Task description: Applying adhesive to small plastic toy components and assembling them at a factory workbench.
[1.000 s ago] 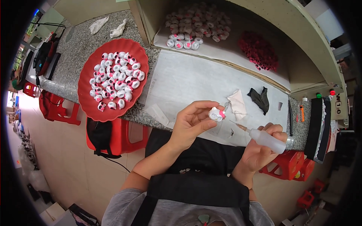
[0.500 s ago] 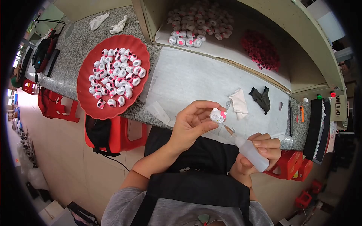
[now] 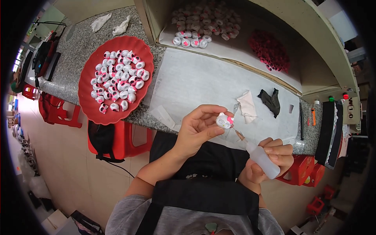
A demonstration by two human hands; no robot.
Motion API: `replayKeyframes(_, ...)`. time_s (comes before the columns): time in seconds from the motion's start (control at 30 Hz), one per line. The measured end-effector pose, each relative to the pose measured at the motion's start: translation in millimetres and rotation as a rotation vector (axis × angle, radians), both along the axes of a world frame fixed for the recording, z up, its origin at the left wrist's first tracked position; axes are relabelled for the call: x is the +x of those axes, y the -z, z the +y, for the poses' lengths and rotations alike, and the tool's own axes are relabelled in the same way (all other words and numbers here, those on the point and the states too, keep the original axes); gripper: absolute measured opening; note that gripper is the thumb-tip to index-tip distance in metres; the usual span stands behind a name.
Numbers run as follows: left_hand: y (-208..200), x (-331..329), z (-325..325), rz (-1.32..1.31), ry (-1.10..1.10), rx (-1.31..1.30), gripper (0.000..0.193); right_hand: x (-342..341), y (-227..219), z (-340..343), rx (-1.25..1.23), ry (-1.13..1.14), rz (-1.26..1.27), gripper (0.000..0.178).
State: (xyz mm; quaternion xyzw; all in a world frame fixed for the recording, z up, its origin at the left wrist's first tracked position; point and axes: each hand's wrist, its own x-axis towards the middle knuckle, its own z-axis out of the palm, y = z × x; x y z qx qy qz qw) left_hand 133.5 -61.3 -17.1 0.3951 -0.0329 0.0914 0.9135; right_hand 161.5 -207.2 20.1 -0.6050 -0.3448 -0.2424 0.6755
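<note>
Between the thumb and fingers of my left hand (image 3: 195,131) is a small white cat-head figurine (image 3: 223,122) with a pink patch on its side. My right hand (image 3: 279,153) is wrapped round a translucent squeeze bottle (image 3: 264,161). Its thin brownish tip points up toward the figurine, with a small gap between them. Both hands are over the near edge of the white paper (image 3: 196,78). On the left, a red scalloped tray (image 3: 88,105) holds many similar white and pink figurines.
Under the shelf lie a heap of white figurines (image 3: 203,23) and a pile of dark pink pieces (image 3: 270,51). A white tissue (image 3: 246,106) and a black crumpled scrap (image 3: 270,102) rest on the paper. A red stool (image 3: 137,137) stands below the counter's left part.
The bottle's tip has drawn slightly away from the figurine, to the right. In my left hand the figurine has tilted a little. Both hands keep their hold.
</note>
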Motion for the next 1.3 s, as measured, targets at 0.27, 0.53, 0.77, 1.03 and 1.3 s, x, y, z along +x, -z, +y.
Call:
replayKeyframes(0.27, -0.5, -0.1, -2.3, 0.011, 0.025, -0.002, 0.035, -1.7, 0.0, 0.0, -0.003, 0.008, 0.010, 0.039)
replayKeyframes(0.53, -1.5, -0.1, -3.1, 0.017, 0.038, -0.011, 0.035, -2.9, 2.1, 0.1, -0.007, -0.009, 0.014, 0.040)
replayKeyframes(0.77, 1.0, -0.5, -4.4, -0.056, -0.001, 0.077, 0.033, -2.0, 2.4, 2.2, 0.007, 0.013, 0.011, 0.040)
replayKeyframes(1.03, 1.3, -0.5, -4.0, -0.140, -0.092, 0.285, 0.031, -3.2, 2.6, 0.2, -0.007, -0.031, 0.028, 0.039)
replayKeyframes(1.3, 3.8, 1.7, -1.9, -0.185, -0.178, 0.404, 0.031, -4.1, 1.8, 1.1, 0.026, 0.034, 0.042, 0.037)
